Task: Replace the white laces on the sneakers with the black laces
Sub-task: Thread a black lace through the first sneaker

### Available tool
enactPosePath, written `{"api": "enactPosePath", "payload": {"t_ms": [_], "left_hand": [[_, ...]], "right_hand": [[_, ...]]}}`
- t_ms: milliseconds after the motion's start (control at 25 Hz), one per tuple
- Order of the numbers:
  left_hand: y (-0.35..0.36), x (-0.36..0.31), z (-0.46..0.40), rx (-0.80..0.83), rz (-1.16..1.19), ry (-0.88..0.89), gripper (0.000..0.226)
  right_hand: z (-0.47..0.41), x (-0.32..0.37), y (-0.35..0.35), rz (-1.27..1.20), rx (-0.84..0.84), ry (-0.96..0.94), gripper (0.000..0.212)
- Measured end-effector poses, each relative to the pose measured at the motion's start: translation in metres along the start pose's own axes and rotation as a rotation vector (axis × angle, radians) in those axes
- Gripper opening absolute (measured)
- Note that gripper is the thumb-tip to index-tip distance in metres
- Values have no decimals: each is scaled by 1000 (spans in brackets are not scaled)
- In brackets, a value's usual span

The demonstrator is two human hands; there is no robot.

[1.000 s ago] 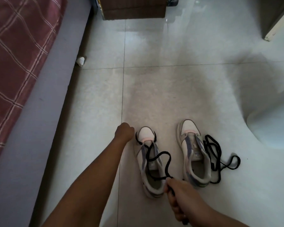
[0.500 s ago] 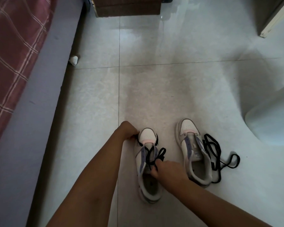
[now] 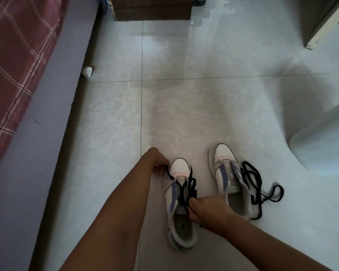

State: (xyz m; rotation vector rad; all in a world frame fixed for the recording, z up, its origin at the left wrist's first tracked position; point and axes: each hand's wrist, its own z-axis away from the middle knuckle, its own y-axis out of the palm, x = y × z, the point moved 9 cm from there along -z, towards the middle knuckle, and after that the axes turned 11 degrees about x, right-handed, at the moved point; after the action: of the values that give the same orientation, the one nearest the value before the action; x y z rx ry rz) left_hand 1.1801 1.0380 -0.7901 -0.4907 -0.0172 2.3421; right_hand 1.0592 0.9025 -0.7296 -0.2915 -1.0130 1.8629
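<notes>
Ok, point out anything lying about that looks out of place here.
A small crumpled white scrap lies on the floor against the bed edge, like litter. A loose black lace lies tangled beside the right-hand sneaker, which has no lace threaded.

- The right hand [image 3: 207, 209] has been brought from the heel at 6 o'clock up over the left sneaker [image 3: 179, 202].
- The black lace [image 3: 190, 187], earlier looped slack, is gathered at the tongue.
</notes>
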Motion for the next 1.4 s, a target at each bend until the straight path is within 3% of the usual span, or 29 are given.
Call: {"api": "enactPosePath", "payload": {"t_ms": [80, 160, 320, 400, 480, 680, 760, 920, 1040, 1080, 1240, 1320, 1400], "left_hand": [[2, -6, -1, -36, -140, 1, 21], [-6, -20, -1, -190, -190, 113, 17], [-1, -32, 27, -437, -12, 495, 9], [0, -16, 41, -486, 140, 576, 6], [-6, -3, 48, -542, 138, 553, 7], [1, -18, 64, -708, -270, 575, 12], [2, -13, 63, -725, -237, 530, 12], [-20, 14, 33, -529, -118, 145, 22], [-23, 11, 25, -468, -164, 78, 25], [-16, 0, 33, -528, -253, 137, 25], [24, -48, 95, -867, -625, 662, 17], [27, -33, 112, -914, -433, 836, 18], [19, 5, 108, -814, -49, 785, 24]], "right_hand": [[3, 3, 5, 10, 19, -8, 32], [1, 2, 6, -4, 35, 7, 30], [0, -3, 6, -22, 73, 44, 27], [3, -3, 9, -55, 99, 49, 28], [4, 1, 6, -31, 96, 40, 29], [-2, 23, -3, 183, 145, -92, 26], [-1, 30, -5, 244, 169, -163, 23], [2, 35, -7, 310, 157, -211, 21], [0, 37, -5, 326, 187, -204, 21], [0, 36, -5, 318, 205, -199, 21], [-4, 31, -4, 270, 218, -164, 23], [-10, 25, 0, 168, 239, -44, 26], [-10, 24, -1, 130, 229, 42, 28]]}}
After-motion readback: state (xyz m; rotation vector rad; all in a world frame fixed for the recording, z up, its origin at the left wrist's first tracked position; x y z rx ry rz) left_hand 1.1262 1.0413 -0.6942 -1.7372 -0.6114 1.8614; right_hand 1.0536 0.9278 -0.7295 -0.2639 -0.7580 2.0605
